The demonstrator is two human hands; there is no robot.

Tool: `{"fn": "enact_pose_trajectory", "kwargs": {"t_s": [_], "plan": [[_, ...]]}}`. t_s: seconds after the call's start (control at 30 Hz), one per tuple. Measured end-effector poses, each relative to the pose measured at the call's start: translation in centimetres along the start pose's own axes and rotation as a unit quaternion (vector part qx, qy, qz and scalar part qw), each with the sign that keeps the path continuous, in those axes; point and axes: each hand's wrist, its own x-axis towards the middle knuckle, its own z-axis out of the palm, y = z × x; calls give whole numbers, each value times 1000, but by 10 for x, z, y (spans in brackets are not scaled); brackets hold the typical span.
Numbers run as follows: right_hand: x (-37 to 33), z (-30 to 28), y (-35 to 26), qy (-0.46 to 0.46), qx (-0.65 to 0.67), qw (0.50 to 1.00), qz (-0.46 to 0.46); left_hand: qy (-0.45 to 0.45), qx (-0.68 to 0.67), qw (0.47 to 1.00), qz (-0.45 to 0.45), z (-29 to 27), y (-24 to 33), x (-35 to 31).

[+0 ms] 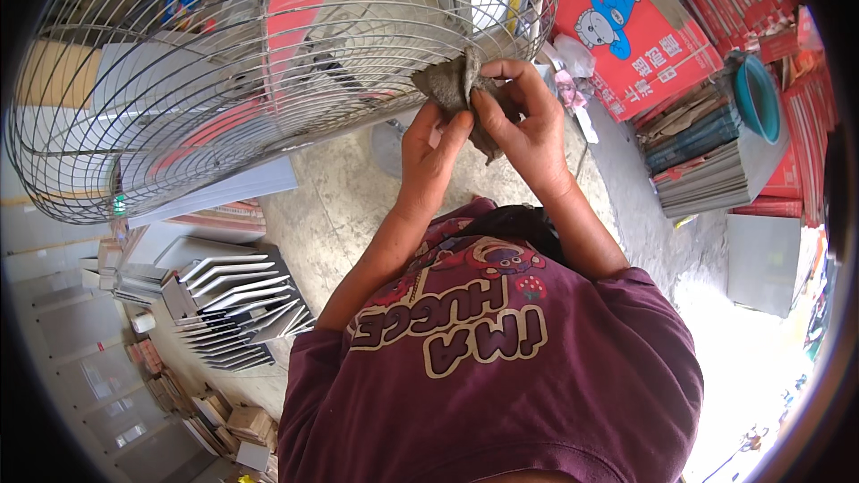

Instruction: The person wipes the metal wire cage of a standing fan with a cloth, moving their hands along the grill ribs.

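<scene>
A crumpled grey-brown rag (445,82) is pinched between my two hands, close to the rim of a large wire fan guard (224,72). My left hand (432,145) grips the rag's lower left part, thumb pointing up along it. With thumb and bent fingers, my right hand (528,121) holds its right side, and a corner of the cloth hangs down between the hands. The rag overlaps the guard's edge in the picture; whether it touches the wires I cannot tell.
Red printed cartons (640,45) and stacked tiles (716,174) stand at the right, a teal basin (757,98) on its side among them. A rack of sample boards (237,304) is at the left. Bare concrete floor (335,206) lies below the fan.
</scene>
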Motion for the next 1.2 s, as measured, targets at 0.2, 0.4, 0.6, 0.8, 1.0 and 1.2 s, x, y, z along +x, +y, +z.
{"fn": "enact_pose_trajectory", "kwargs": {"t_s": [0.2,0.4,0.6,0.8,1.0,1.2], "plan": [[7,2,-17,-29,-45,948,-314,9,107,975,194,-2,14,-10],[0,18,18,33,-29,997,-63,59,20,997,35,-6,-7,5],[2,17,42,28,2,999,22,66,-53,993,-84,-10,-20,7],[3,17,61,6,-16,995,97,74,-134,971,-181,-24,-41,6],[2,13,81,-22,-91,992,83,124,-178,949,-230,-27,-52,1],[-2,14,73,-36,-67,993,86,97,-191,948,-235,-33,-50,-3]]}}
